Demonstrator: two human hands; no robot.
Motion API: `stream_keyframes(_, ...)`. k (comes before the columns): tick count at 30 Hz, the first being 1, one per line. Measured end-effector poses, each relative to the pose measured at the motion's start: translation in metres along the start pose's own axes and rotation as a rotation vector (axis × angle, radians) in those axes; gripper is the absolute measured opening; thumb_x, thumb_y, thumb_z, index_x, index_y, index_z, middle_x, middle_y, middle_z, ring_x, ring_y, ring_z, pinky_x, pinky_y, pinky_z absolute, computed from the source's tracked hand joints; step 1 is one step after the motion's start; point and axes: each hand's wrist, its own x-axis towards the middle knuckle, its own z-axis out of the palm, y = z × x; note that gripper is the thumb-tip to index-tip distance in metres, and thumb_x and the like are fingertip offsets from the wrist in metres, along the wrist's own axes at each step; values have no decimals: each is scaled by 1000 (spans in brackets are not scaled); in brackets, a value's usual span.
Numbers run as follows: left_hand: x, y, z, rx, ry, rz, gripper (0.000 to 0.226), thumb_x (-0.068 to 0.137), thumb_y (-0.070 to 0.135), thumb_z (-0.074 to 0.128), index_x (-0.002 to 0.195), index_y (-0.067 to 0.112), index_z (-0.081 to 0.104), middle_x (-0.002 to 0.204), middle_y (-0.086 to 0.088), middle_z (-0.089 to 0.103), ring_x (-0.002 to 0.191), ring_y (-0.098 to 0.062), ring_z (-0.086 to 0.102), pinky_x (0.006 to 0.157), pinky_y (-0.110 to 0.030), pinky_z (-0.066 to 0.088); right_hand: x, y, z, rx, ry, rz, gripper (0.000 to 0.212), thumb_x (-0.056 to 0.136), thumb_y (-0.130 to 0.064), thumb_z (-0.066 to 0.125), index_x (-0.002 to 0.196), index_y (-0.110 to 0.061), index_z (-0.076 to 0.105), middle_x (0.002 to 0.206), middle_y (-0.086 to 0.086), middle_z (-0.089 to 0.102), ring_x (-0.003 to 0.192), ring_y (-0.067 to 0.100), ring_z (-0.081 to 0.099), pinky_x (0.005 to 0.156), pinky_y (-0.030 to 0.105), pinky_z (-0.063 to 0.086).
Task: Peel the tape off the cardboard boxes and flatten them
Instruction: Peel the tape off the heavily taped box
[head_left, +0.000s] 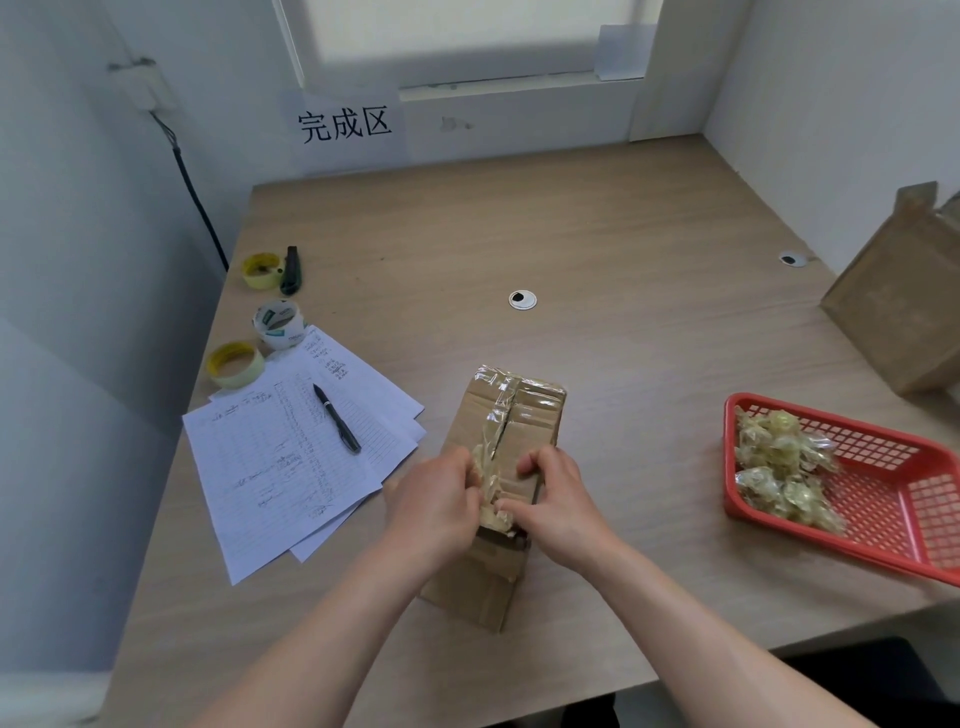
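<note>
A white sign (344, 124) taped to the wall below the window reads "完成区" in black characters. The lined sheets (291, 457) on the table carry handwriting too small to read, and the print on the tape roll (279, 323) is blurred.

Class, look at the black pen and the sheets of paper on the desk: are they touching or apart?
Touching. The head view shows the pen lying flat on the top sheet of the papers, with lined paper visible all around it and no gap beneath.

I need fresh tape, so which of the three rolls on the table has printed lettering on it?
The middle roll, white with green print, standing tilted against the papers. The two other rolls are plain yellow.
</note>
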Motion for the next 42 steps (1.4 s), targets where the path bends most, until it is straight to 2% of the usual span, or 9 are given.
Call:
stream_keyframes(5, -9, -4, 6, 6, 61, -15, 26, 94, 29, 57, 75, 29, 39, 76, 13, 49, 89, -16, 42, 86, -40, 40, 1, 3, 5, -36, 14, 1, 45, 70, -17, 84, 90, -30, 45, 114, -3, 45, 97, -12, 42, 78, 2, 33)
stream_keyframes(9, -3, -2, -3, -283, -21, -143, 15, 90, 21, 65, 78, 21, 57, 86, 0, 65, 90, -25, 61, 83, -40, 51, 4, 0, 7, -57, 25, 16, 47, 67, -20, 86, 88, -30, 45, 112, -4, 47, 92, -10, 44, 70, 4, 34)
stream_keyframes(13, -1, 1, -9, -491, -66, -187, 15, 89, 9, 66, 74, 9, 63, 72, -5, 65, 67, -19, 57, 67, -32, 46, 7, -5, 6, -69, 27, 20, 44, 67, -21, 85, 85, -27, 45, 107, -2, 48, 84, -3, 46, 62, 9, 34)
stream_keyframes(19, 5, -2, -18, -603, -164, -217, 22, 89, 4, 65, 68, 11, 64, 73, -13, 70, 71, -25, 61, 77, -48, 56, 9, -5, 3, -76, 15, 31, 43, 67, -26, 84, 85, -28, 44, 106, -4, 48, 84, -1, 48, 61, 13, 32)
stream_keyframes(27, 0, -11, -11, -49, 30, -16, 27, 95, 33, 59, 74, 29, 42, 77, 11, 55, 85, -18, 53, 79, -38, 42, 1, 0, -3, 53, -110, 3, 40, 71, -25, 80, 96, -29, 48, 115, -4, 44, 98, -2, 44, 80, 18, 36)
stream_keyframes(31, -4, -16, -5, -12, 59, 11, 31, 97, 36, 56, 74, 28, 37, 74, 11, 51, 86, -19, 49, 77, -38, 38, 3, -3, 1, 16, -77, 24, 46, 68, -15, 81, 95, -29, 47, 116, -3, 44, 100, 8, 45, 82, 23, 37)
stream_keyframes(35, -6, -18, -5, -177, 35, 4, 14, 95, 29, 61, 86, 21, 54, 83, 5, 63, 85, -22, 58, 80, -42, 49, 3, -7, 8, -17, -16, 40, 45, 71, -13, 80, 89, -31, 43, 116, -3, 45, 97, 7, 46, 75, 21, 36)
stream_keyframes(39, -10, -16, -4, -547, 27, -26, 2, 92, 11, 65, 93, 10, 67, 88, -7, 72, 88, -29, 67, 85, -51, 53, 1, -12, 9, -24, -1, 52, 44, 72, -13, 80, 90, -30, 43, 116, -1, 45, 95, 8, 47, 77, 25, 35)
stream_keyframes(42, -12, -14, -5, -751, 15, -93, 13, 90, -2, 62, 94, 7, 71, 91, -8, 76, 91, -29, 71, 89, -52, 55, 0, -15, 7, -2, -14, 68, 42, 73, -12, 80, 95, -27, 47, 117, -1, 45, 93, 7, 47, 77, 24, 37)
